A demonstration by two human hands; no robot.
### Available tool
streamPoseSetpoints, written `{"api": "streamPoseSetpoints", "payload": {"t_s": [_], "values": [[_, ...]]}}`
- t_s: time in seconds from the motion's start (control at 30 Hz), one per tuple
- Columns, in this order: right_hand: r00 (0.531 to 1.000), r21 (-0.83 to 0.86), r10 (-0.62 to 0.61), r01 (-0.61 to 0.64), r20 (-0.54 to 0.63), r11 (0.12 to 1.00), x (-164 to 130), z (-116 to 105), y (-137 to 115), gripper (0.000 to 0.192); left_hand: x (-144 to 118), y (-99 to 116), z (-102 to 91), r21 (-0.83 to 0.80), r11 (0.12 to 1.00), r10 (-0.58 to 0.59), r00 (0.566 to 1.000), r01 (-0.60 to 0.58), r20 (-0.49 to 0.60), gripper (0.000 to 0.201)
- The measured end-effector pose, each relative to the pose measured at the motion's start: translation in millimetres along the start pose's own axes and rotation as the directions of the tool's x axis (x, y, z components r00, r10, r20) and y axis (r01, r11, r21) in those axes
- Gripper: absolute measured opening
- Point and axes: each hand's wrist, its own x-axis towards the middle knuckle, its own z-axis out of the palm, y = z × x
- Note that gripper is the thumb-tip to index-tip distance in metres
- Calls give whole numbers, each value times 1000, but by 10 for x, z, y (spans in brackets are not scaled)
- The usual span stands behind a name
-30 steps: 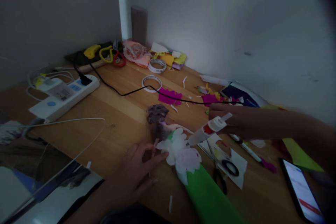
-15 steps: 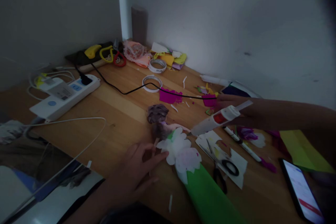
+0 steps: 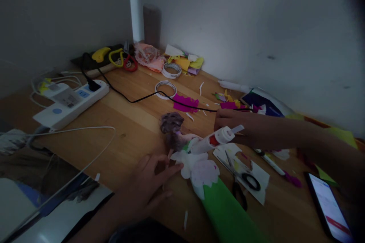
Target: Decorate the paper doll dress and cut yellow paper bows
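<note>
A small doll [image 3: 172, 133] with dark hair lies on the wooden table [image 3: 134, 121], dressed in a green paper cone [image 3: 225, 212] with white paper petals [image 3: 196, 165] at the collar. My left hand [image 3: 148, 184] rests flat beside the doll, fingertips touching the white petals. My right hand [image 3: 236, 125] grips a white glue gun [image 3: 213, 140], whose nozzle points at the petals by the doll's neck. The gun's black cord [image 3: 148, 97] runs to a white power strip [image 3: 68, 102].
Scissors [image 3: 241, 180] lie on white paper right of the doll, a marker [image 3: 269, 163] beyond them. A phone [image 3: 326, 205] glows at the lower right. Tape rolls [image 3: 165, 89], magenta scraps [image 3: 185, 103] and coloured paper sit toward the corner wall. A white cable [image 3: 85, 133] loops at left.
My right hand swung the glue gun away to the right, then brought it back left and down, so its nozzle now sits at the doll's petals. My left hand stayed put.
</note>
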Motion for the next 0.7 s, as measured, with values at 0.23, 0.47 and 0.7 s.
{"api": "streamPoseSetpoints", "payload": {"t_s": [0.23, 0.47, 0.7], "values": [[1000, -43, 16, -16, -3, 999, 30, 27, 12, 15, -3, 11, -6, -3, 1000, -1, 1000, 1, -1, 49], [1000, -61, 20, -20, 2, 998, 17, 21, 14, 15, -8, 9, -1, 11, 1000, -5, 1000, 5, -10, 49], [999, -24, 12, -12, 30, 1000, -16, 14, 4, 14, 4, 16, -16, -5, 1000, -12, 1000, 12, -5, 49]]}}
